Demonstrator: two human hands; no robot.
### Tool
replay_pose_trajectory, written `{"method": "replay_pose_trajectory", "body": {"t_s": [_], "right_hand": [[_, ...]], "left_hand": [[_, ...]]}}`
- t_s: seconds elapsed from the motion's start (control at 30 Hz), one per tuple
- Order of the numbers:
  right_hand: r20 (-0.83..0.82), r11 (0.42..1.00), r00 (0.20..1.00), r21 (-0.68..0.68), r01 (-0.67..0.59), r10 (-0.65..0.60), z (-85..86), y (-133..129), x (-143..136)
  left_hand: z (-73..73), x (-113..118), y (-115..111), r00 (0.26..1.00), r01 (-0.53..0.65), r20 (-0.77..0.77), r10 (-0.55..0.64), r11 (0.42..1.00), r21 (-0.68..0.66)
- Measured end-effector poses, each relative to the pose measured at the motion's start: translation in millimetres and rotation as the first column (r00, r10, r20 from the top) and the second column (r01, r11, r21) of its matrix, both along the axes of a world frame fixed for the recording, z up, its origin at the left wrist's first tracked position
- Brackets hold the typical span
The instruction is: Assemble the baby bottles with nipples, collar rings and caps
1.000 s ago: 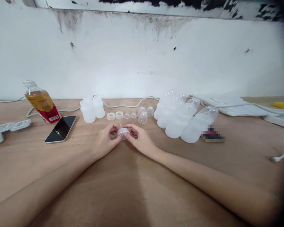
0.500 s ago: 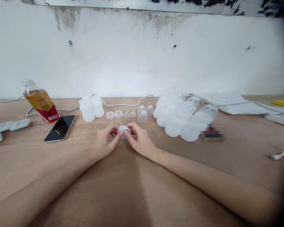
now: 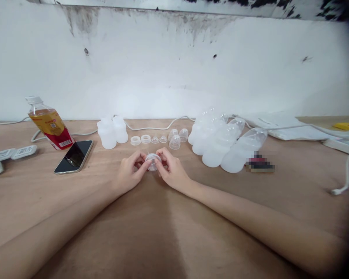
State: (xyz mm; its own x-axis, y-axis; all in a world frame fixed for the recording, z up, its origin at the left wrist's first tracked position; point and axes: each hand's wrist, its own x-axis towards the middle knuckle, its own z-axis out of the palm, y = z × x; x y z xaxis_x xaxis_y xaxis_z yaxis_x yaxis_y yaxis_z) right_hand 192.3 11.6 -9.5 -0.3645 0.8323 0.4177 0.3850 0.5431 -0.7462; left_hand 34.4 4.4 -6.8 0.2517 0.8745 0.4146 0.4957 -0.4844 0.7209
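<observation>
A baby bottle screw ring (image 3: 152, 157) with a clear silicone nipple in it is held between my two hands, near the middle of the view. My left hand (image 3: 132, 168) pinches its left side and my right hand (image 3: 173, 168) its right side, thumbs towards me. Just beyond lie two loose white rings (image 3: 145, 139), two clear nipples (image 3: 154, 140) and several clear domed caps (image 3: 175, 142). Behind my left hand stand white bottle bodies (image 3: 108, 133). Several capped baby bottles (image 3: 216, 151) are grouped to the right.
A drink bottle (image 3: 50, 126) and a phone (image 3: 74, 157) are on the left, with flat plastic cases (image 3: 2, 155) at the edge. A white cable (image 3: 159, 129) runs along the wall. White bags (image 3: 291, 128) lie at the right; a cable end (image 3: 340, 191) hangs nearer.
The ring and nipple have tilted in my fingers, so its other face shows more. Both hands have stayed in nearly the same place.
</observation>
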Motion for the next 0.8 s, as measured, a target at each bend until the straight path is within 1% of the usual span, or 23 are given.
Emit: {"method": "replay_pose_trajectory", "body": {"t_s": [0.1,0.17,0.27,0.57,0.67,0.8], "right_hand": [[-0.021,0.999,0.999,-0.027,-0.044,0.044,1.1,-0.9,-0.1],[-0.019,0.998,0.999,-0.028,-0.049,0.048,1.3,-1.2,-0.3],[0.012,1.0,1.0,-0.014,-0.025,0.025,0.7,-1.2,-1.0],[0.058,0.999,0.998,0.021,0.024,-0.025,-1.3,-2.6,-3.8],[0.098,0.998,0.994,0.029,0.048,-0.051,-1.1,-2.8,-4.0],[0.103,0.999,0.994,0.03,0.027,-0.03,-0.2,-2.8,-4.1]], "left_hand": [[-0.2,0.4,0.6,1.0,0.006,0.016,-0.007,1.0,0.011],[0.4,0.5,0.6,1.0,0.019,0.0,-0.019,0.999,0.036],[1.1,0.3,0.2,0.999,0.025,-0.028,-0.024,0.997,0.068],[1.0,0.6,0.7,0.996,0.0,-0.084,0.008,0.996,0.092],[0.5,1.0,1.4,0.996,-0.015,-0.085,0.024,0.995,0.101],[0.0,1.0,1.4,0.998,-0.03,-0.055,0.035,0.995,0.091]]}}
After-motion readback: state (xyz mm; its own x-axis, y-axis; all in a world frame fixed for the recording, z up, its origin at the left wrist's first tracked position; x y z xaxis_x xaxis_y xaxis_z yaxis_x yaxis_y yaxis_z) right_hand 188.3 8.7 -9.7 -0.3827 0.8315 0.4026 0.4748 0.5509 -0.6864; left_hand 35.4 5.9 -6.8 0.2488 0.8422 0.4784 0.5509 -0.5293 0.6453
